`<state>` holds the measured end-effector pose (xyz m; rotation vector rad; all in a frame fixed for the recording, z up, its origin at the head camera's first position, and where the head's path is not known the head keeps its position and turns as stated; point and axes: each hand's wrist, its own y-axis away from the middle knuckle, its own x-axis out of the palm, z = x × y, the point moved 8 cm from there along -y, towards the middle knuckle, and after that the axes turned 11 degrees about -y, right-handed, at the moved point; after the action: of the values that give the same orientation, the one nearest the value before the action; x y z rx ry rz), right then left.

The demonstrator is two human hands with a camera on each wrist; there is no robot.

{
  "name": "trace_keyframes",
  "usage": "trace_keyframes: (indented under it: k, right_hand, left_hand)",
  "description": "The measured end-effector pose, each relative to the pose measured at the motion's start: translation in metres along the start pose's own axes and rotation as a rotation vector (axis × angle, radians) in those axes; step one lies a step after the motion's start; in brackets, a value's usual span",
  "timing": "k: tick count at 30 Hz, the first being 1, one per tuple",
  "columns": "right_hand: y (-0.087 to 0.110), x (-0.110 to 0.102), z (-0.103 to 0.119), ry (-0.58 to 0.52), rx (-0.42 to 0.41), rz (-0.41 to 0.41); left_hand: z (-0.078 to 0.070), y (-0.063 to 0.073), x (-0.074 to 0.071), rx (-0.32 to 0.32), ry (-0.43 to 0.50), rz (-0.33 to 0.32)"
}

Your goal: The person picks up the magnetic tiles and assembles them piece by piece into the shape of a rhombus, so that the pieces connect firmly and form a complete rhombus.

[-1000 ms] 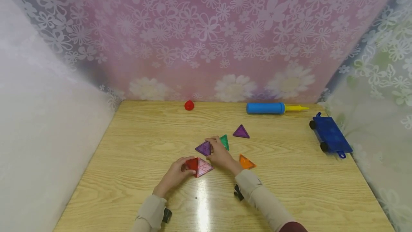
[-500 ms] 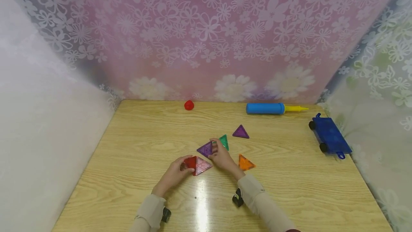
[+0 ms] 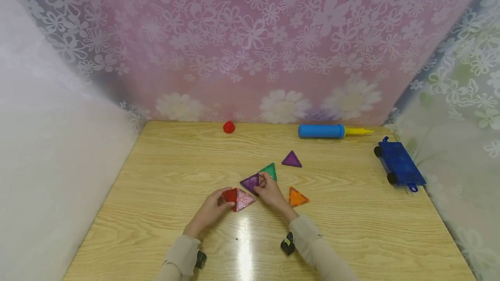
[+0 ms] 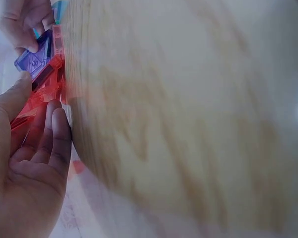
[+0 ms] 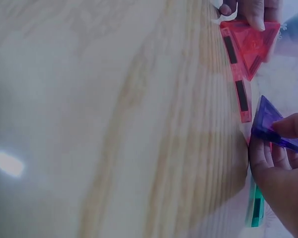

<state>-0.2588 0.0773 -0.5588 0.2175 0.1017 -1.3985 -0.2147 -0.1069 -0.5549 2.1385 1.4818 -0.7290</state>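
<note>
Purple plastic for the triangle (image 3: 249,182) in the right hand (image 3: 272,194), near the middle of the wood-grain table (image 3: 164,164), between a green triangle (image 3: 268,171) and a pink triangle (image 3: 244,199). Tilted in the right wrist view and apparently raised, though hard to tell by how much. Pink edge lined up against a red triangle (image 3: 231,196), with the left hand (image 3: 211,207) on its other side. Main risk, as a judgement: a slip of the purple piece from the fingers, caused by a hold along one side only. Next risk: a sudden crooked catch on pink or green, caused by dark strips (image 5: 242,95) in the rims, probably magnets. Also possible: a shove of the red and pink pair out of line, from too hard a push on the right or too loose a hold on the left. Right grip: narrow, thumb on top and fingers beneath, pinched on purple with little more room than the thickness of the plastic. Left grip: wider, thumb and fingers curled across red; firmness impossible to tell. Farther out, an orange triangle (image 3: 298,197) near the right hand and another purple triangle (image 3: 292,159) beyond green. Along the far edge, a small red piece (image 3: 228,127) and a blue tube with a yellow tip (image 3: 321,131); off to the right, a blue toy cart (image 3: 402,164).
</note>
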Motion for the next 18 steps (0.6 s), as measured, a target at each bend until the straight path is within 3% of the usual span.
trace_keyframes:
  k: [7, 18]
  right_hand:
    - [0.0046, 0.0029, 0.0088, 0.034, -0.035, 0.023]
    - [0.0065, 0.0074, 0.0073, 0.029, -0.100, 0.064]
  left_hand:
    - [-0.0012, -0.0015, -0.0004, 0.022, -0.011, -0.011]
    - [-0.0002, -0.0053, 0.0040, 0.020, 0.022, 0.031]
